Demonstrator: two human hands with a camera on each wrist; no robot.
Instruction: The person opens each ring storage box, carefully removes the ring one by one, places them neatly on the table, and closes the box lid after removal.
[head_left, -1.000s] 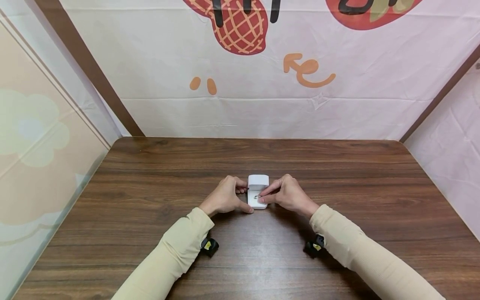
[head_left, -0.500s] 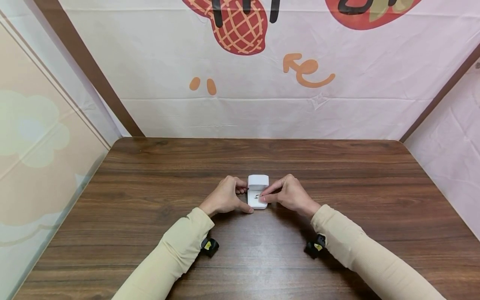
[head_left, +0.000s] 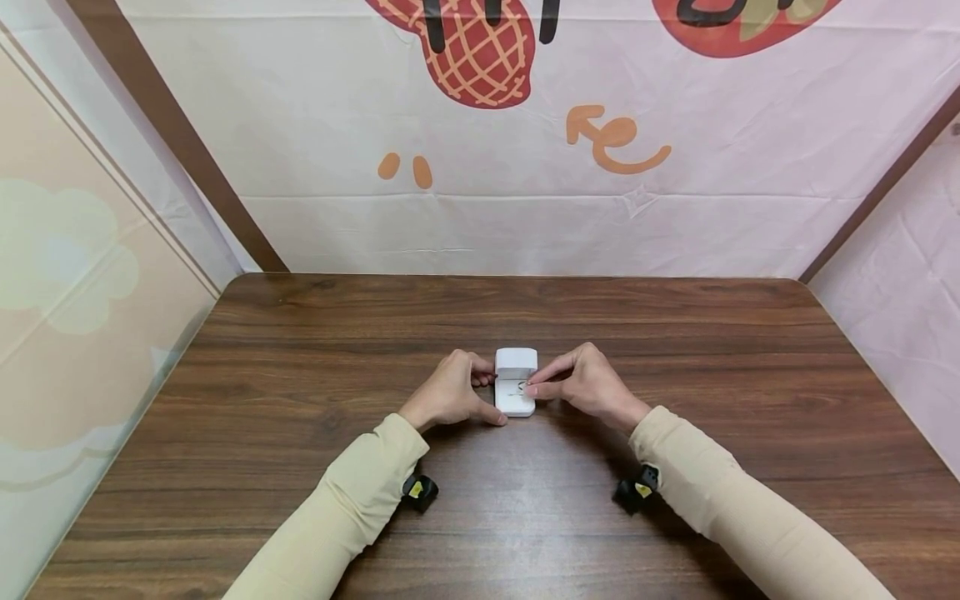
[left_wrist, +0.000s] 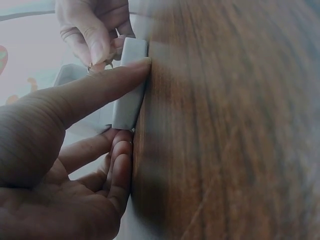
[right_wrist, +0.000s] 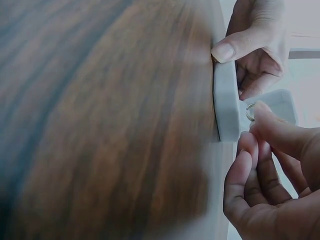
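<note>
A small white ring box (head_left: 515, 408) stands on the wooden table with its lid (head_left: 516, 359) raised at the back. My left hand (head_left: 450, 390) steadies it from the left, thumb on the front side and the other fingers along the left side. Between the thumb and forefinger of my right hand (head_left: 588, 385) is a thin metal ring (right_wrist: 250, 112), pinched just over the box's white insert. In the left wrist view the ring (left_wrist: 92, 67) shows past the left thumb, above the base (left_wrist: 129, 107). The pinching fingertips cover part of the ring.
Brown wood-grain tabletop (head_left: 480, 517) surrounds the box on all sides. A printed white cloth (head_left: 315, 108) hangs behind the table's far edge, with more cloth at both sides. Black wrist cameras (head_left: 420, 492) sit below both sleeves.
My right hand has drawn slightly up and to the right, and the ring has come with it from the insert. My left hand and the box stay in place.
</note>
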